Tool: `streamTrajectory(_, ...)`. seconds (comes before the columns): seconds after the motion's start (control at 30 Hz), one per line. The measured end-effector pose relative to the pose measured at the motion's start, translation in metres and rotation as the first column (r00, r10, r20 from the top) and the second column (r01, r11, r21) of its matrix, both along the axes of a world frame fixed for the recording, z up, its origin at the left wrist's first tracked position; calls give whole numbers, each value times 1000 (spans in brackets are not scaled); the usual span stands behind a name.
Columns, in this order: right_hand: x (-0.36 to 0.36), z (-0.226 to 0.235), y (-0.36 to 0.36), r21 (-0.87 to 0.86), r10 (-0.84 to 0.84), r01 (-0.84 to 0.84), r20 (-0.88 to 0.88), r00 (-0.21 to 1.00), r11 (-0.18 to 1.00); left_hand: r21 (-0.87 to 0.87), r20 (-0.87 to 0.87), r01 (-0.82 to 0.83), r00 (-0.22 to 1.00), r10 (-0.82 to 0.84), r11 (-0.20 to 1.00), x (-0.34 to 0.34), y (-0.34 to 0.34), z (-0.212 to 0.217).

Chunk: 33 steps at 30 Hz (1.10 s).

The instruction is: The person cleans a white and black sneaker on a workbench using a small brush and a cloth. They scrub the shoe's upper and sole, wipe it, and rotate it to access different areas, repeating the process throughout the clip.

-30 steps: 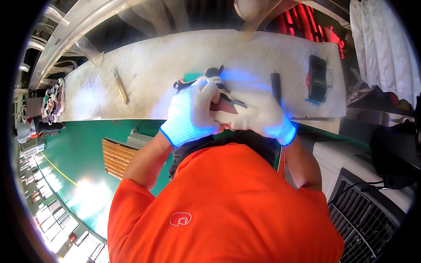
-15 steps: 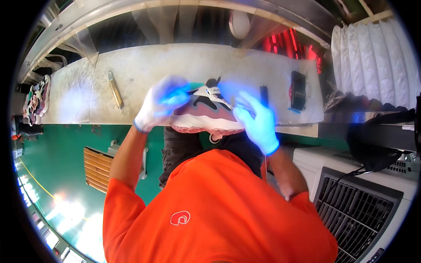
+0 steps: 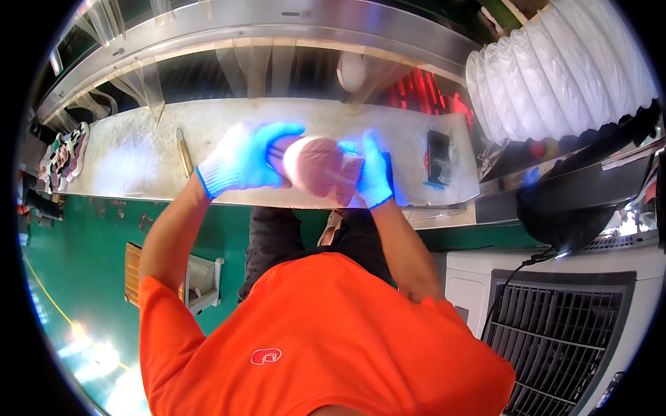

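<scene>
Pink shoe sole (image 3: 319, 170), orange shirt (image 3: 326, 326)

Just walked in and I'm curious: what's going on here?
A person holds a shoe, pinkish sole toward the camera, between the gloved left hand and right hand, over the near edge of a pale worktop. Blur hides the right hand's exact grip. A slim tool lies to the left; more shoes are farther left.
</scene>
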State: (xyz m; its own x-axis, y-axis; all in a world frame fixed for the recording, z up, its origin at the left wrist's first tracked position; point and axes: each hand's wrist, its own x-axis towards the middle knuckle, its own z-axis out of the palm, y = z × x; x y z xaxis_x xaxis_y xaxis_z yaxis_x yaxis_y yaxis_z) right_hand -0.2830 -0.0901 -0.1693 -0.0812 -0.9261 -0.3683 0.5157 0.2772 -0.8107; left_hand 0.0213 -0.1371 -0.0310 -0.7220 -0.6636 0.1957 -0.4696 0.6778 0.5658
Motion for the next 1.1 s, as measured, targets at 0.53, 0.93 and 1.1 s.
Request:
streamTrajectory(0.53,-25,31,22,-658,63,-123,-115,991,743,305,299,-190,949,96,933,-105,10,96)
streamTrajectory(0.93,-18,48,35,-692,55,-8,46,997,721,-30,398,-67,915,73,997,-117,27,91)
streamTrajectory(1.1,-31,43,57,-729,18,1,18,1000,685,-2,419,-31,908,29,1000,-116,36,92)
